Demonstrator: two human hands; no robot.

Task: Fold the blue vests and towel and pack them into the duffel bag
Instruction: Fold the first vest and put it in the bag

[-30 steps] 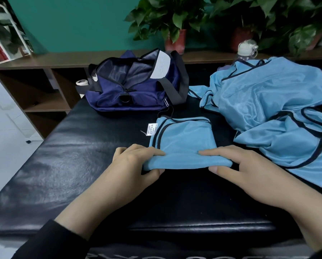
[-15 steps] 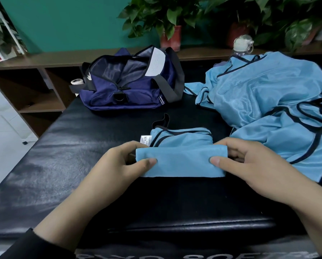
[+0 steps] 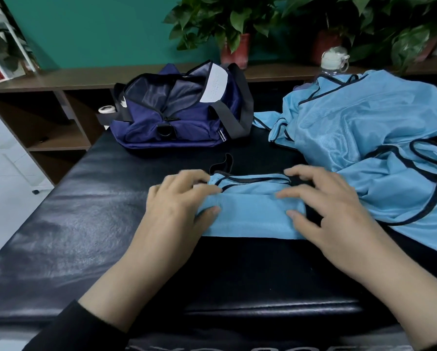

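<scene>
on the black padded surface (image 3: 85, 224), seen from our head camera, the half-folded vest (image 3: 250, 214) lies directly under both our hands, its long axis running left to right across our body. our left hand (image 3: 176, 206) holds its left end and our right hand (image 3: 323, 206) its right end, so neither hand is nearer; the vest sits square between them. on each side the fingers are curled over the folded-up near flap with the thumb tucked at the vest's edge, so we judge both hands to be gripping the cloth rather than resting flat on it. a black trim loop sticks out past the far edge of the vest.

beyond it, up and to the left, the duffel bag (image 3: 176, 115) stands unzipped with its mouth facing us, well apart from the vest. to the right a loose heap of vests (image 3: 364, 138) is not yet folded; we cannot pick out the towel in it. a bottle (image 3: 335, 59) shows behind the heap.

the next move, as we judge it, turns on rolling that flap away from us, along the short axis, toward the bag.
</scene>
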